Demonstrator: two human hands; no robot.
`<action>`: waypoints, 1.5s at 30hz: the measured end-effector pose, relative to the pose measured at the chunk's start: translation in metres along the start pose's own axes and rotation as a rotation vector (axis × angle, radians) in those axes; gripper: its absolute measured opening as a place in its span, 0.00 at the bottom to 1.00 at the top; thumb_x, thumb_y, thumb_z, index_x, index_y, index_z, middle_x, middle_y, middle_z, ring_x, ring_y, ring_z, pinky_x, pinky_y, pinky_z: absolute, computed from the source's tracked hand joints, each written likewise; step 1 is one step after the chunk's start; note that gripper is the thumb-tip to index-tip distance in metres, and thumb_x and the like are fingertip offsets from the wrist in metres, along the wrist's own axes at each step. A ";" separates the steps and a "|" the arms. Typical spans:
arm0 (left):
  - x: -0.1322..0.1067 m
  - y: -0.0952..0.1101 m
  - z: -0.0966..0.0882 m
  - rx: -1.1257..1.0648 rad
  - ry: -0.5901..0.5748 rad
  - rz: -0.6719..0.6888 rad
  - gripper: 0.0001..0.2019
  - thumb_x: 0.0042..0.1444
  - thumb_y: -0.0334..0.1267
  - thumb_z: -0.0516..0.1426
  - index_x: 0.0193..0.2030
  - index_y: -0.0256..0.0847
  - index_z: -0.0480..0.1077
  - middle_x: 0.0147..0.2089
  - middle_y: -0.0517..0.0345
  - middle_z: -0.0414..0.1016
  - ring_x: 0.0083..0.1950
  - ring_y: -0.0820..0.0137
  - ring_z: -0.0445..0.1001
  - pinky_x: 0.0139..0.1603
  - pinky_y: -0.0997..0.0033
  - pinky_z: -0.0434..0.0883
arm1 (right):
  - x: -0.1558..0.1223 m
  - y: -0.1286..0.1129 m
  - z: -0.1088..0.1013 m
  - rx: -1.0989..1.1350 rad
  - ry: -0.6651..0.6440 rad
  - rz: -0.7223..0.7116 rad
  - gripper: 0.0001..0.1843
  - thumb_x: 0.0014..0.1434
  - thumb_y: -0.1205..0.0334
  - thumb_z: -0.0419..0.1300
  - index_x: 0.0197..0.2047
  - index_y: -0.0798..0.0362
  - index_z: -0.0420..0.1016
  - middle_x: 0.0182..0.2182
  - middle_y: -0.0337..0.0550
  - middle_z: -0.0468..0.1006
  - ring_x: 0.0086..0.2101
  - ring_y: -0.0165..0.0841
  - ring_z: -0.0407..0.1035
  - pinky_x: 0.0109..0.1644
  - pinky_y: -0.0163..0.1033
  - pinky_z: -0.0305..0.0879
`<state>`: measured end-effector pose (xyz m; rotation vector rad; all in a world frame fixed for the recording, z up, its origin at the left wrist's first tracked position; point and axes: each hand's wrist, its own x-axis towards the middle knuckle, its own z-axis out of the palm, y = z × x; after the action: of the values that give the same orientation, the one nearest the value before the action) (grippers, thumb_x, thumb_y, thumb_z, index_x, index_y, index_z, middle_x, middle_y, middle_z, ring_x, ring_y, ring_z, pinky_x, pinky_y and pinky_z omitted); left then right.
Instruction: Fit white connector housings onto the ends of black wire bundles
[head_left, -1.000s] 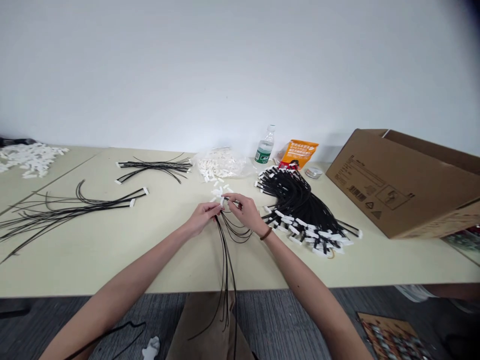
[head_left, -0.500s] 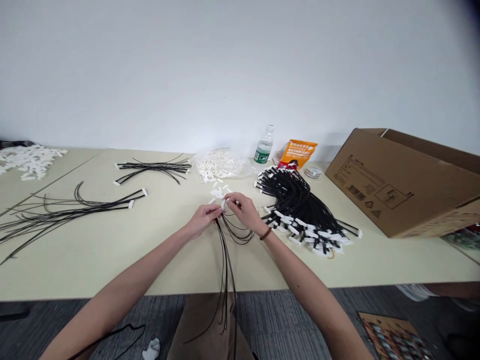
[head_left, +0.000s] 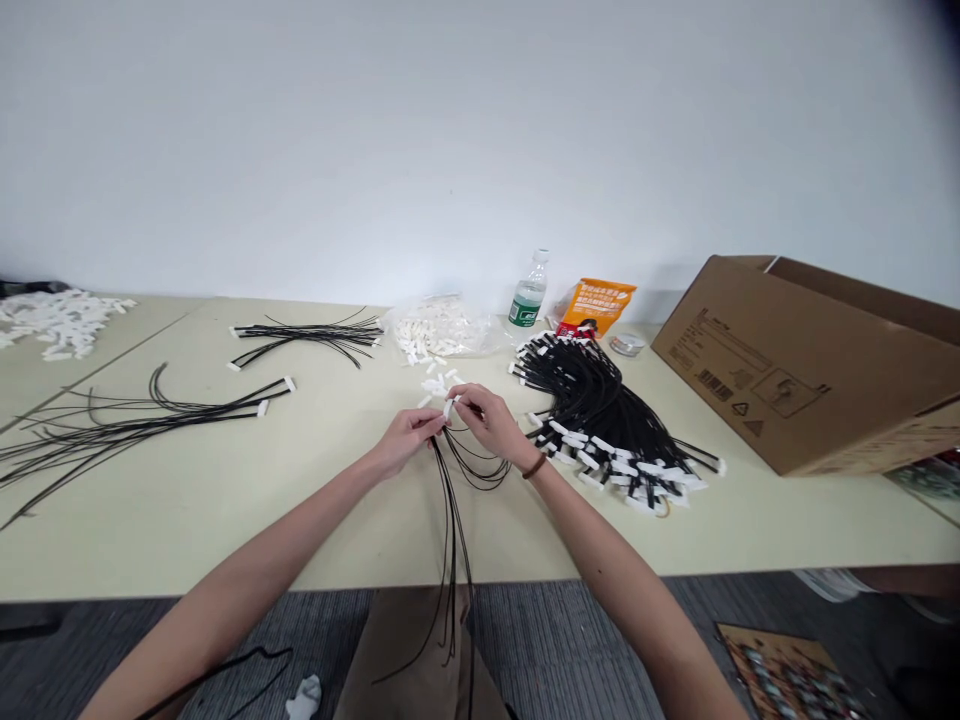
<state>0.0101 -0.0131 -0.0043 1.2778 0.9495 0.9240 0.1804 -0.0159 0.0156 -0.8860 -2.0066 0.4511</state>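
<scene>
Both hands meet above the pale table [head_left: 225, 500]: the left hand [head_left: 403, 438] and right hand [head_left: 489, 420] pinch a small white plastic connector [head_left: 448, 407] on thin black wires [head_left: 450, 520] that trail off the table's near edge.

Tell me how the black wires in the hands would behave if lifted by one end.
Probably floppy: the black wires droop over the table edge and loop under the right hand. Likely light: the left hand and right hand pinch them with fingertips alone. They may well splay or tangle, since the strands hang loose and unbound.
</scene>
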 end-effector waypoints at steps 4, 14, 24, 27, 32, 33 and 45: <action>0.001 0.000 -0.001 -0.033 0.003 -0.016 0.18 0.39 0.50 0.63 0.30 0.34 0.75 0.23 0.61 0.63 0.28 0.76 0.59 0.27 0.75 0.58 | 0.000 0.002 0.003 -0.015 0.026 -0.005 0.10 0.60 0.63 0.49 0.28 0.52 0.64 0.39 0.45 0.73 0.37 0.31 0.66 0.43 0.39 0.64; 0.011 0.003 -0.014 -0.369 0.225 -0.040 0.12 0.38 0.41 0.64 0.29 0.35 0.74 0.29 0.57 0.71 0.31 0.77 0.63 0.32 0.75 0.59 | -0.006 0.004 0.014 -0.316 0.128 -0.316 0.11 0.60 0.66 0.53 0.46 0.48 0.68 0.47 0.45 0.70 0.53 0.34 0.59 0.56 0.47 0.59; 0.010 0.005 -0.013 -0.523 0.165 -0.114 0.06 0.42 0.34 0.63 0.28 0.35 0.73 0.27 0.59 0.69 0.31 0.77 0.65 0.36 0.76 0.61 | -0.011 0.006 0.021 -0.687 0.047 -0.436 0.09 0.62 0.67 0.51 0.38 0.49 0.71 0.31 0.41 0.72 0.35 0.31 0.62 0.38 0.39 0.59; 0.009 0.004 -0.011 -0.539 0.112 -0.112 0.07 0.41 0.34 0.63 0.29 0.35 0.73 0.29 0.59 0.70 0.32 0.77 0.65 0.37 0.75 0.61 | -0.013 0.008 0.023 -0.688 0.030 -0.443 0.10 0.63 0.67 0.49 0.42 0.49 0.71 0.30 0.41 0.71 0.33 0.31 0.62 0.37 0.40 0.58; 0.007 0.002 -0.009 -0.542 0.031 -0.091 0.10 0.40 0.37 0.65 0.29 0.36 0.73 0.28 0.60 0.69 0.33 0.77 0.65 0.37 0.75 0.60 | -0.017 0.009 0.026 -0.656 0.007 -0.424 0.11 0.63 0.66 0.50 0.45 0.50 0.70 0.29 0.42 0.69 0.32 0.32 0.62 0.36 0.40 0.58; 0.006 0.002 -0.008 -0.543 0.025 -0.093 0.10 0.40 0.38 0.65 0.29 0.36 0.73 0.29 0.60 0.69 0.33 0.77 0.65 0.37 0.75 0.60 | -0.017 0.010 0.026 -0.658 0.005 -0.425 0.11 0.63 0.66 0.49 0.45 0.50 0.70 0.28 0.42 0.69 0.32 0.32 0.62 0.36 0.40 0.58; 0.004 0.005 -0.007 -0.512 -0.003 -0.068 0.09 0.41 0.38 0.64 0.29 0.37 0.73 0.30 0.59 0.70 0.33 0.76 0.65 0.37 0.75 0.60 | -0.017 0.006 0.025 -0.756 0.093 -0.521 0.12 0.61 0.68 0.50 0.45 0.51 0.71 0.26 0.42 0.70 0.30 0.32 0.62 0.33 0.40 0.58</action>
<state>0.0044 -0.0067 -0.0003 0.8067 0.6880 1.0294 0.1682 -0.0234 -0.0115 -0.7368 -2.2310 -0.6693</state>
